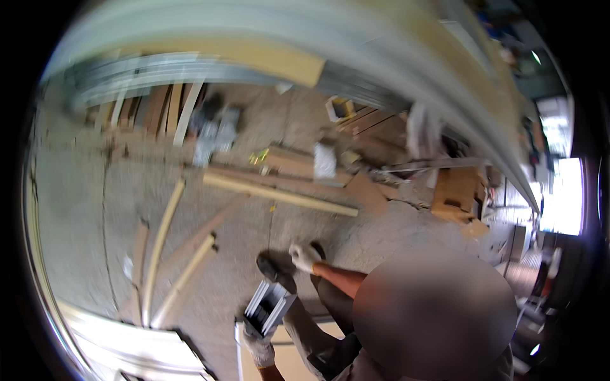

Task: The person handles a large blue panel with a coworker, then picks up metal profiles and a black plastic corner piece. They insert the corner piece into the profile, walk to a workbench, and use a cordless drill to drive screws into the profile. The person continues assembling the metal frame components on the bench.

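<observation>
My left hand [259, 351], in a whitish glove, grips the lower end of a short grey piece of channelled profile [269, 309] with a dark hollow middle. The piece is tilted and held beside my left leg. My right hand [305, 258], also gloved, is above the floor near my shoes, apart from the grey piece. Its fingers look curled together; whatever may be between them is too small to make out. Under my left hand and legs lies a pale board [289, 363] with a white edge.
Long pale strips [279, 195] and brown strips lie about the concrete floor. Blurred long profiles [356, 38] cross overhead close by. A cardboard box [459, 193] stands at right, clear plastic wrapping [216, 132] lies farther left, and white panels [130, 340] are at lower left.
</observation>
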Tool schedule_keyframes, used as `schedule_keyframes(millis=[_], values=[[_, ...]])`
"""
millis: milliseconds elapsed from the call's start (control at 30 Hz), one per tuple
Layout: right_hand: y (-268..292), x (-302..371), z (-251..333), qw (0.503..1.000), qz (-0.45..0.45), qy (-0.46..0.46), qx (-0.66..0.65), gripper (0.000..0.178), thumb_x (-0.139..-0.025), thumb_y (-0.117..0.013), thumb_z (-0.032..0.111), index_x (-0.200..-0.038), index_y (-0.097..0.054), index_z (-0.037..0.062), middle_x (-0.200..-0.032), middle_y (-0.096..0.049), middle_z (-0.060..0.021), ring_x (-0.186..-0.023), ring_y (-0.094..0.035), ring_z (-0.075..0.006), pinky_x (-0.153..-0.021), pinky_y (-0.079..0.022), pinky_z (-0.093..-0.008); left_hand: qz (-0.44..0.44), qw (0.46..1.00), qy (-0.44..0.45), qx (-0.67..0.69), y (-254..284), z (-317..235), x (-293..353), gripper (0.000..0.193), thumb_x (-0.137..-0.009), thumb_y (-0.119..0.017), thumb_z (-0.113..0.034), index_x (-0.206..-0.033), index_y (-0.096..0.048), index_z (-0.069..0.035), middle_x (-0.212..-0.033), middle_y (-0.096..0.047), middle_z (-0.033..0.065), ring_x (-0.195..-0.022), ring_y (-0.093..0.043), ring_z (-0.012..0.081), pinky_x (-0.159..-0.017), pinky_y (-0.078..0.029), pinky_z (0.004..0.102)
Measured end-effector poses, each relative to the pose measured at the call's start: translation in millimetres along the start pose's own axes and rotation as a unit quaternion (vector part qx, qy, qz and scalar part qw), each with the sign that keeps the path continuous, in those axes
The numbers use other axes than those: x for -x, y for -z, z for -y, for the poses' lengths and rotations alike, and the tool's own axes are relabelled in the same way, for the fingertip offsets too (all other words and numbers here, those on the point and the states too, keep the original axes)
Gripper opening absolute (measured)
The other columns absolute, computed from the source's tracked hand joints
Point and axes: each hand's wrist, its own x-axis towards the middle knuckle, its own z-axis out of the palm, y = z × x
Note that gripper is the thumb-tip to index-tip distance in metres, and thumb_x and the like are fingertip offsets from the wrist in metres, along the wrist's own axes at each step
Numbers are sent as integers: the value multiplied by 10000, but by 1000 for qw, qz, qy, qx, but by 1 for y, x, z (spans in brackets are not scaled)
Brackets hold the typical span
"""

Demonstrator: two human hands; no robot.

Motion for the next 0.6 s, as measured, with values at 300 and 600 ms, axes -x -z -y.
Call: schedule_keyframes(millis=[300, 600], values=[[217, 195, 54, 992, 92, -33, -80, 305, -948, -589, 304, -1032, -761, 67, -936, -764, -141, -850, -732, -321, -785, -559, -402, 203, 960, -136, -136, -118, -166, 118, 687, -724, -916, -81, -1323, -600, 33, -1167, -694, 101, -970, -683, 204, -791, -610, 354], [382, 337, 26, 929, -130, -22, -347, 390, -913, -753, 324, -1191, -721, 53, -1032, -756, -119, -878, -714, -208, -805, -552, -353, 353, 857, -223, -301, -281, -216, 142, 613, -815, -848, -32, -1367, -591, 33, -1247, -686, 116, -1054, -670, 195, -926, -560, 361]])
